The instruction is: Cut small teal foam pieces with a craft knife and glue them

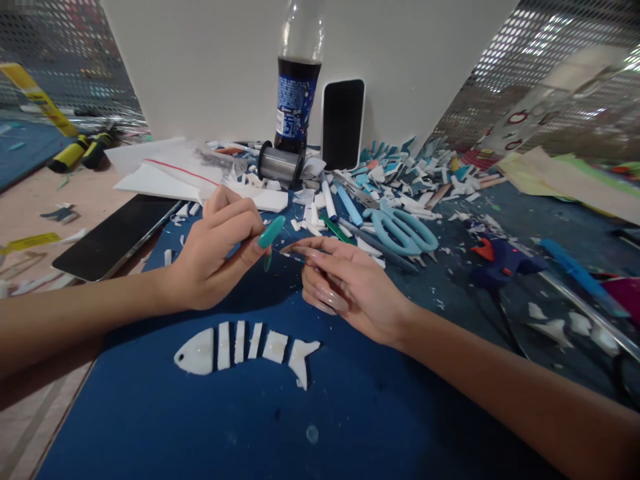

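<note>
My left hand (220,250), with long green nails, is closed in a pinch above the blue mat (200,427). Facing it, my right hand (353,283) also pinches, its fingertips close to the left ones. Whatever lies between the fingers is too thin or hidden to make out. Below both hands lies a fish cut from white foam, in separate pieces: a head (196,353) with a dark eye hole, narrow strips (240,341), a wider block (275,347) and a forked tail (302,362). Small gaps part the pieces. Behind my hands stands a spool of clear line (281,165).
Light-blue scissors (400,230), pens (349,203) and foam scraps (395,177) crowd the back. A cola bottle (297,100) and an upright phone (343,123) stand there. Another phone (117,237) lies left; a glue gun (505,263) with its cord lies right.
</note>
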The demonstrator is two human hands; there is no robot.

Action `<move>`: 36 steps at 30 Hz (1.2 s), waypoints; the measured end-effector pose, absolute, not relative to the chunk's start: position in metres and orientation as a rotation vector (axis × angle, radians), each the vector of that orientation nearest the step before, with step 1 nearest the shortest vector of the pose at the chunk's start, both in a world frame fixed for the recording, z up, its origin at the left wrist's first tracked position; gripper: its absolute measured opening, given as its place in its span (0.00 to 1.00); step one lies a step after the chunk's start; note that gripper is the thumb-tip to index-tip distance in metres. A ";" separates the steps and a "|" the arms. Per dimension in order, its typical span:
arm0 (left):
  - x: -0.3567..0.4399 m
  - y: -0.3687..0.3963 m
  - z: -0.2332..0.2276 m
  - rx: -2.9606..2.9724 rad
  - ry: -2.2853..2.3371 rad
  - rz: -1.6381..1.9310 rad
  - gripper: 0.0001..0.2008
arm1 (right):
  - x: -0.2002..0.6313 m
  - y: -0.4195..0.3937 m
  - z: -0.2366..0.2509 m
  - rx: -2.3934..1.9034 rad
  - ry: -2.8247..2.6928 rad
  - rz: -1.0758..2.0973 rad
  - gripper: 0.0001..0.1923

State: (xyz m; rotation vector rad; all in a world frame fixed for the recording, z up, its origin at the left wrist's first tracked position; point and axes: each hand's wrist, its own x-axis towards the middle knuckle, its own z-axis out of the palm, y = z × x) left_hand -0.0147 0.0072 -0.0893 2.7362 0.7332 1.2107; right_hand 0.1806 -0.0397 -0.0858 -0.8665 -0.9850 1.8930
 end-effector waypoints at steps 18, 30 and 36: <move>-0.013 0.011 -0.088 2.378 1.032 1.231 0.15 | 0.187 -0.038 -0.087 -0.957 -1.158 1.757 0.14; -0.013 0.017 -0.090 2.030 1.295 1.280 0.12 | 0.187 -0.030 -0.085 -0.956 -0.928 1.839 0.14; -0.013 0.018 -0.091 1.960 1.318 1.304 0.14 | 0.187 -0.029 -0.085 -0.959 -0.903 1.872 0.19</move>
